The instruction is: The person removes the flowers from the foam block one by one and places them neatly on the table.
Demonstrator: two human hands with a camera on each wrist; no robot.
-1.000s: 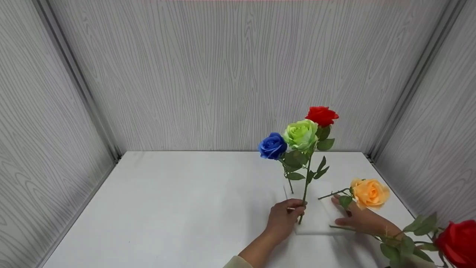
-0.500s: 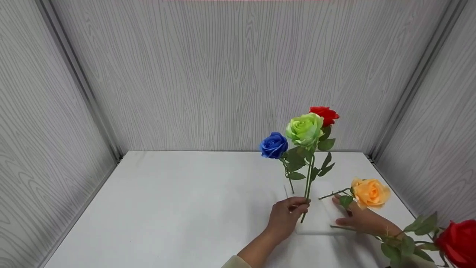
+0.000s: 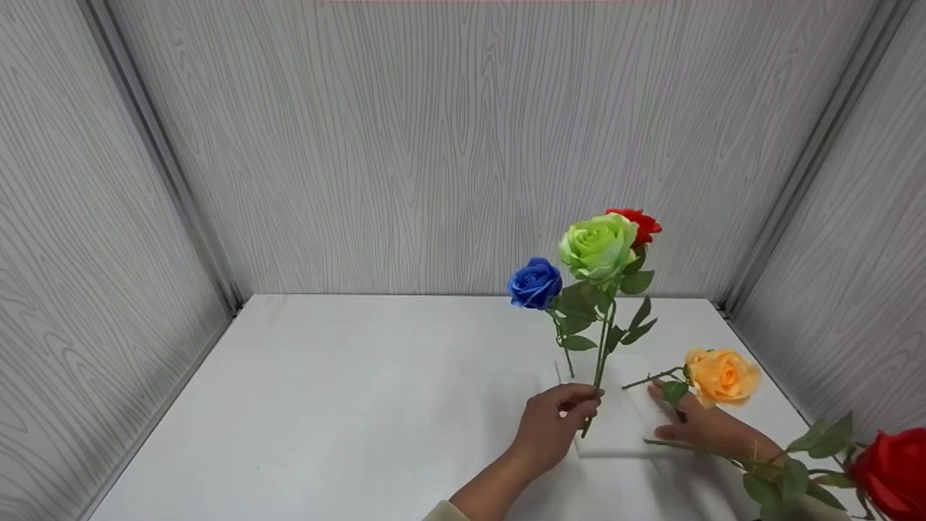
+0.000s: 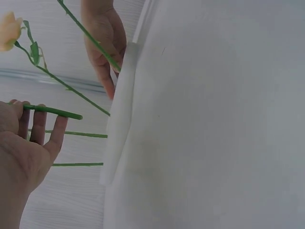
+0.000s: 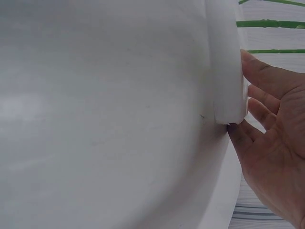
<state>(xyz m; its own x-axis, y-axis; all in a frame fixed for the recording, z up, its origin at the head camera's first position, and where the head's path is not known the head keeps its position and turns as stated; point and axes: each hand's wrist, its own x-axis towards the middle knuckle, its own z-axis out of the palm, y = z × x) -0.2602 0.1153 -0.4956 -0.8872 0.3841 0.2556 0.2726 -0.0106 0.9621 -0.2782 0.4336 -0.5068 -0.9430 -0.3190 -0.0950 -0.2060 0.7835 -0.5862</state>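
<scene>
The left hand (image 3: 553, 427) pinches the green rose (image 3: 598, 248) by its stem above the white block (image 3: 623, 428), which the right hand (image 3: 698, 425) touches, fingers extended.

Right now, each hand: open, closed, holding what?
Left hand: holding the light-green rose by its green stem.
Right hand: open, touching the white rectangular block.

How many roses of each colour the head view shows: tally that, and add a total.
Red: 2 (back red rose, lower-right red rose)
Green: 1 (green rose)
Blue: 1 (blue rose)
Orange: 1 (orange rose)
Total: 5
</scene>
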